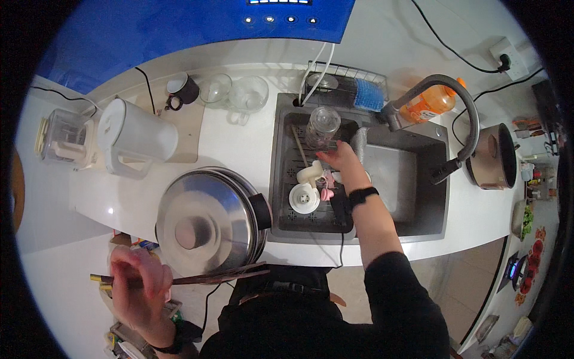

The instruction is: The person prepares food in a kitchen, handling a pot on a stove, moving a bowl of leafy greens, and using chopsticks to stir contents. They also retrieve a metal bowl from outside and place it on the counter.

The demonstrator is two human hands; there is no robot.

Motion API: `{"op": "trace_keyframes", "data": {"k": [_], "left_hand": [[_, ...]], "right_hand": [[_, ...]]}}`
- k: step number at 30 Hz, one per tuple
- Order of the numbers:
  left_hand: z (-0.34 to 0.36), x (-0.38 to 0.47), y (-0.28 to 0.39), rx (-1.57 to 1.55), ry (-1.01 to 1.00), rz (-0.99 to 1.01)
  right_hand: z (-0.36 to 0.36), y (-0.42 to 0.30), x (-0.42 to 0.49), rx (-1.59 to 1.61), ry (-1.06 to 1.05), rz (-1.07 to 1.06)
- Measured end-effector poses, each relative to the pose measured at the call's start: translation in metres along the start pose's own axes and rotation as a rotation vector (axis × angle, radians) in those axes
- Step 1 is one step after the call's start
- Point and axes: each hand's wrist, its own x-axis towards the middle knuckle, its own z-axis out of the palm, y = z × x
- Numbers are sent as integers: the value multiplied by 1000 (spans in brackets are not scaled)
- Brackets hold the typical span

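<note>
My left hand (139,282) is closed around a pair of dark wooden chopsticks (215,276) with yellow ends, left of my body. My right hand (338,157) reaches over the grey drain tray (282,220) in the sink, its fingers apart beside a clear glass jar (323,123). Whether the fingertips touch the jar is hard to tell. Nearer me on the tray lie a white round part (304,199), a cream-coloured plastic part (309,172) and small pink pieces (328,193). A thin pale stick (299,143) leans left of the jar.
A lidded steel pot (197,224) stands at the counter's front, left of the sink. The bent faucet (471,103) arches over the right basin (390,179). Behind are a wire rack (345,67) and an orange bottle (428,103). A white pitcher (134,130) stands left.
</note>
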Motion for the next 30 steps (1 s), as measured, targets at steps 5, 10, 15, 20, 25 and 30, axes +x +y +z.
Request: {"op": "trace_keyframes", "data": {"k": [5,10,15,20,25,30], "left_hand": [[0,1,-5,4,-68,7],[3,1,-11,-101,-92,-31],[4,0,-13,-97,-162,-28],[6,-4,-21,-122,-170,-76],[11,-14,-32,-79,-256,-114],[6,-32,-46,-62,-436,-148]], "right_hand": [[-39,48,-74,-1071,63,-643],[-60,135,-119,-2019,-57,-1160],[-53,155,-109,-2070,58,-968],[-63,162,-118,-1928,-117,-890],[-77,160,-156,-1637,25,-1046],[-115,177,-211,-1384,121,-1069]]}}
